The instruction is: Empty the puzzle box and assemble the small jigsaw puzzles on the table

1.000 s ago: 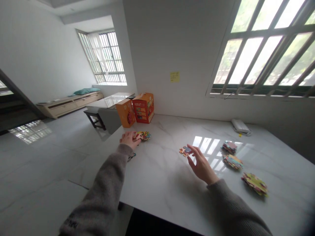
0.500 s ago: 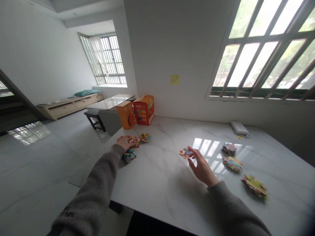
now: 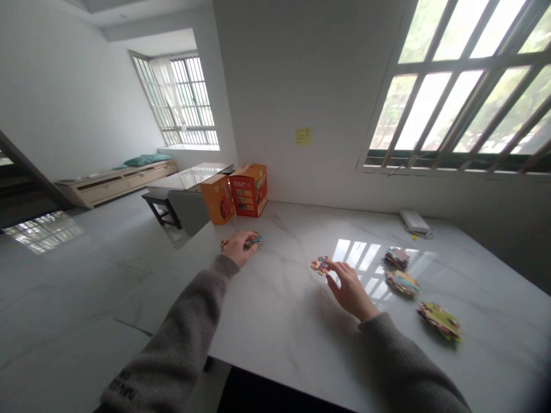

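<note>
My left hand [image 3: 240,249] reaches over small piles of colourful puzzle pieces [image 3: 253,239] at the table's left edge, thumb and fingers apart around the visible pile. The hand and sleeve hide part of this group. Near the table's middle, a few flat puzzle pieces [image 3: 320,264] lie at the fingertips of my right hand [image 3: 348,285]. Its thumb is spread from the fingers, and nothing is gripped. To the right stand three stacks: a pinkish one [image 3: 396,257], a pale multicoloured one [image 3: 402,283] and a green-topped one [image 3: 439,320].
Two orange boxes, one plain-sided [image 3: 217,199] and one red-fronted [image 3: 248,191], stand at the back left of the marble table [image 3: 279,321]. A white device with a cable [image 3: 415,222] lies at the back right. A yellow note [image 3: 303,137] is on the wall.
My left hand has moved right across the piles, and its sleeve now covers where the blue pile showed. My right hand stays by the middle pieces. The view has shifted slightly.
</note>
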